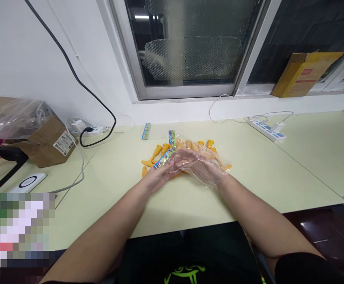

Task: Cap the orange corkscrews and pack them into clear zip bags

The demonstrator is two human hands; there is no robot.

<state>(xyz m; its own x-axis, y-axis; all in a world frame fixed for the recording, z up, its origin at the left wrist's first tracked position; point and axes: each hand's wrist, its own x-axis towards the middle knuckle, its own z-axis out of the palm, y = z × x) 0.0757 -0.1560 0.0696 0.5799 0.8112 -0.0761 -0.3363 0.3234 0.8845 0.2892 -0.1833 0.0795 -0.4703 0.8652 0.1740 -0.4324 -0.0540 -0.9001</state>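
A clear plastic bag [209, 177] with a colourful printed strip [163, 158] along one edge lies between my two hands. My left hand [163, 173] is at the printed strip, closed on the bag's edge. My right hand [203, 162] lies against the bag, with film draped over the fingers and wrist; whether it is inside or under the film I cannot tell. The fingertips of both hands come close together and are partly hidden. Several orange plastic toy hammers [152, 157] lie on the table behind and beneath the hands, some seen through the film.
Another clear bag with a printed strip [145, 131] lies flat at the back of the table [278, 169]. Power strips [268, 130] with cables stand near the wall. At left are a cardboard box [55, 142] and a white charging pad [29, 182]. A yellow carton [305, 75] leans on the window.
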